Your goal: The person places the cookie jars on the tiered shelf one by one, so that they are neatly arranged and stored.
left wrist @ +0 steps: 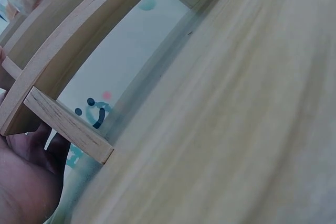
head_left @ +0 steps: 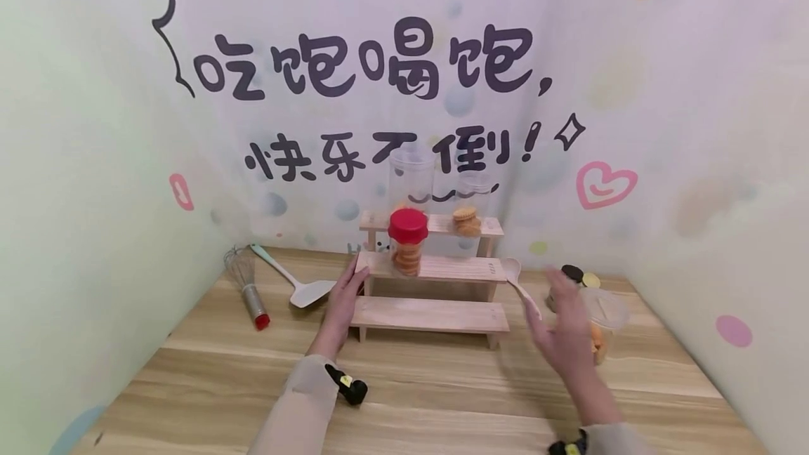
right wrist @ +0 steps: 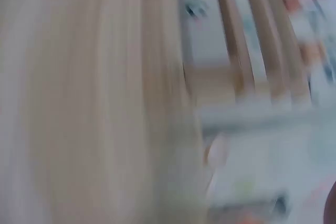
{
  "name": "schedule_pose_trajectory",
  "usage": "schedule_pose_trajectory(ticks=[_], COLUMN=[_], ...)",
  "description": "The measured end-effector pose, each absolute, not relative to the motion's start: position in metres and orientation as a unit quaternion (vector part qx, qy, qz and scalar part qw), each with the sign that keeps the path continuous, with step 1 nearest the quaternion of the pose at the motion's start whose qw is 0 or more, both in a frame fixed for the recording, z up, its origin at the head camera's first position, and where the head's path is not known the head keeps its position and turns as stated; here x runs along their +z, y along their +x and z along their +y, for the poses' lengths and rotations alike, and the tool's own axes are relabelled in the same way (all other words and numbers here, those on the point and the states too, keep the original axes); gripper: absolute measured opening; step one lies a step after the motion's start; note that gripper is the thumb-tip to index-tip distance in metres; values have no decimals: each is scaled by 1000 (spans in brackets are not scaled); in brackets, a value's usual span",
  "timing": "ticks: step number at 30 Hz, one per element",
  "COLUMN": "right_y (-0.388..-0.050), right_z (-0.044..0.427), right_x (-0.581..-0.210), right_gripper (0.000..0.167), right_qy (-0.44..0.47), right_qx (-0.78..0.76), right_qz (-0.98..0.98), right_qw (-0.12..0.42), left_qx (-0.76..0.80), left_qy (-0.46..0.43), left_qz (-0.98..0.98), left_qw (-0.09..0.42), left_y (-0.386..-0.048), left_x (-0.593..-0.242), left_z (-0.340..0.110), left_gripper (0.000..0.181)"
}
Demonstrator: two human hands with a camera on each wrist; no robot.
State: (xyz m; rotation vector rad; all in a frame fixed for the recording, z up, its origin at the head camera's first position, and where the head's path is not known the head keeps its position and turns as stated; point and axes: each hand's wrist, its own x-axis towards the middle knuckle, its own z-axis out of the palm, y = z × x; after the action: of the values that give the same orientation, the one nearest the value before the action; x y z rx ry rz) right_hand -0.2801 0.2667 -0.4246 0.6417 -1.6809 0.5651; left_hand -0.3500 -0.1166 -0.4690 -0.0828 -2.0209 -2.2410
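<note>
A three-step wooden display stand [head_left: 430,313] stands in the middle of the table. My left hand [head_left: 344,300] grips its left end at the middle step; the left wrist view shows this hand [left wrist: 29,182] under the board's end beside a leg. On the middle step sits a jar of cookies with a red lid [head_left: 408,227]. Two clear jars stand on the top step, a taller jar [head_left: 411,177] and a shorter jar [head_left: 468,213] with cookies. My right hand [head_left: 565,332], motion-blurred, is in the air right of the stand, holding nothing, fingers extended.
Left of the stand lie a whisk [head_left: 248,286] and a white spatula [head_left: 310,292]. A wooden spoon [head_left: 521,286] lies by the stand's right end. Behind my right hand are a clear tub [head_left: 607,311] with orange pieces and a dark-lidded jar [head_left: 571,273].
</note>
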Motion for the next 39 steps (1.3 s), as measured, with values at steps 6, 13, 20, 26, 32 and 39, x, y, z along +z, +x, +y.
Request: schedule_pose_trajectory(ticks=[6, 13, 20, 26, 32, 39], right_y=[-259, -257, -257, -257, -257, -252], right_z=[353, 372, 370, 370, 373, 375], right_x=[-453, -471, -471, -471, -473, -475], right_gripper=[68, 90, 94, 97, 101, 100], right_qy=[106, -77, -59, -62, -67, -87], right_qx=[305, 513, 510, 499, 490, 475], right_qz=[-731, -811, -830, -838, -845, -849], right_qw=[600, 269, 216, 210, 205, 214], left_qx=[-738, -733, -736, -733, -734, -735], left_qy=[-35, -25, -22, -18, -22, -25], left_qz=[-671, -678, -674, -677, -675, -674], left_qw=[61, 56, 60, 63, 62, 62], left_y=[-355, -352, -357, -355, -355, -353], left_x=[-467, -460, -464, -465, -468, -472], left_z=[-116, -123, -122, -122, -120, -116], left_gripper=[65, 70, 69, 69, 70, 76])
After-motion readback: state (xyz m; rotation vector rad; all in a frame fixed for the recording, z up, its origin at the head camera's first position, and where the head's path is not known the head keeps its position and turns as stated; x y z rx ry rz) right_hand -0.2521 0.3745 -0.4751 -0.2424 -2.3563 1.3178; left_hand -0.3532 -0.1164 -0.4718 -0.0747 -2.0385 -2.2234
